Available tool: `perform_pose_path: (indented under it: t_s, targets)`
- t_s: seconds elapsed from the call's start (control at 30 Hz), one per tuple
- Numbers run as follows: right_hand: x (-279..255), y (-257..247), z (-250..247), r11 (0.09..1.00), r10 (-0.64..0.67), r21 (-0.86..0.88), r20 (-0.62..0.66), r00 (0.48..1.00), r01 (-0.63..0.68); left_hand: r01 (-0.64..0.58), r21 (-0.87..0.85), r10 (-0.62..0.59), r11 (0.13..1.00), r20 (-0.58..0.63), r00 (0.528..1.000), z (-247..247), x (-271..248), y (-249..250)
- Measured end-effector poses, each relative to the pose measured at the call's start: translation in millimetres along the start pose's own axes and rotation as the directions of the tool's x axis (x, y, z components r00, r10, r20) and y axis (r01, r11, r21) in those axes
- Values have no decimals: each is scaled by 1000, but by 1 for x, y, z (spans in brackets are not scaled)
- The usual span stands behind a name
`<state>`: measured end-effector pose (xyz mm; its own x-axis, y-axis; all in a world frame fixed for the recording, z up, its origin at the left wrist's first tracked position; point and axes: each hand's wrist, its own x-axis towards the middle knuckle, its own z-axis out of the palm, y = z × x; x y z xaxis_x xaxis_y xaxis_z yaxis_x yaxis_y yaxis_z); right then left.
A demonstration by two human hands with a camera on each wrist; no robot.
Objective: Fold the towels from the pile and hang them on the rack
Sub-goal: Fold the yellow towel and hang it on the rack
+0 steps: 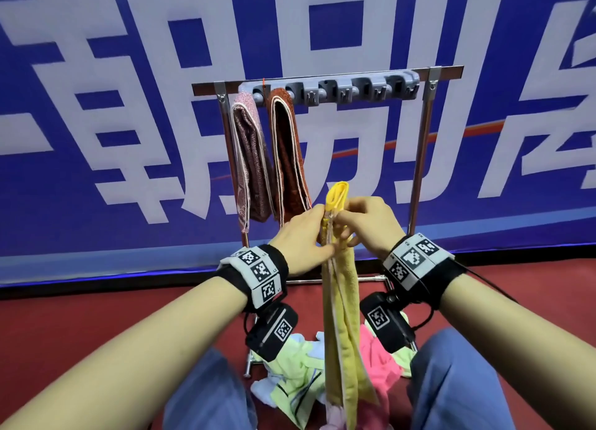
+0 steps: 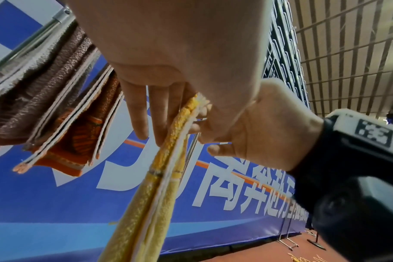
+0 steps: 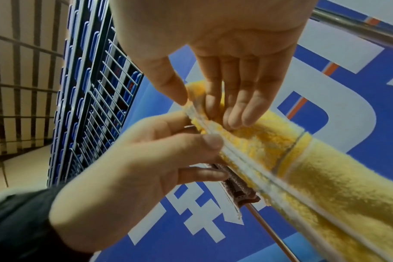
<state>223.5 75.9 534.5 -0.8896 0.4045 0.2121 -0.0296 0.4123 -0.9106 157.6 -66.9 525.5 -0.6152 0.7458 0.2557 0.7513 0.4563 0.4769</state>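
A yellow towel [image 1: 340, 300], folded into a long narrow strip, hangs upright in front of the rack [image 1: 325, 76]. My left hand [image 1: 317, 236] pinches its upper part from the left, thumb on the white-edged hems. My right hand [image 1: 346, 228] pinches the same part from the right, thumb and fingers on either side. The folded top [image 1: 337, 192] sticks up above both hands. In the right wrist view the right fingers [image 3: 233, 113] lie on the yellow towel [image 3: 314, 177] and the left hand [image 3: 146, 152] holds its edge. In the left wrist view the yellow towel [image 2: 155, 195] runs down from the left fingers [image 2: 144, 113].
Two folded towels hang at the rack's left end, a pinkish-brown one [image 1: 250, 158] and a rust one [image 1: 288, 152]. The grey hook strip [image 1: 361, 89] to their right is bare. A pile of green, pink and pale blue towels [image 1: 300, 381] lies on the red floor between my knees.
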Motion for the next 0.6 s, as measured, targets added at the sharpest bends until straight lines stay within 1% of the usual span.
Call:
perform_pose_path:
  t_s: [0.03,0.1,0.2,0.23,0.3,0.33,0.37,0.47,0.53,0.6]
  targets:
    - [0,-2,0,1000,-6,8,14,1000,6,1,13,-1,1000,-30,1000,0,2,-3]
    - [0,-3,0,998,-66,-12,38,997,66,28,0,-28,1000,-93,995,0,7,-7]
    - [0,0,1,989,-138,-52,43,990,140,62,-71,-71,996,-132,989,-3,13,-14]
    - [1,1,2,987,-146,-61,4,989,146,79,-102,-93,992,-144,985,-4,15,-17]
    - [4,7,4,988,-147,-60,-133,980,140,90,-184,-122,979,-174,977,-6,17,-21]
    - [6,11,5,992,-123,-21,-180,976,121,84,-235,-129,968,-184,974,-8,17,-21]
    - [7,14,5,995,-81,35,-182,980,89,67,-288,-125,955,-188,974,-10,16,-20]
    - [11,19,4,979,15,203,-49,999,-4,17,-435,-95,900,-158,983,-16,14,-14]
    - [11,17,2,953,5,303,6,1000,-7,23,-541,-120,841,-145,982,-18,11,-12]
    - [10,11,1,941,-33,336,-7,999,33,36,-634,-176,772,-159,971,-18,8,-11]
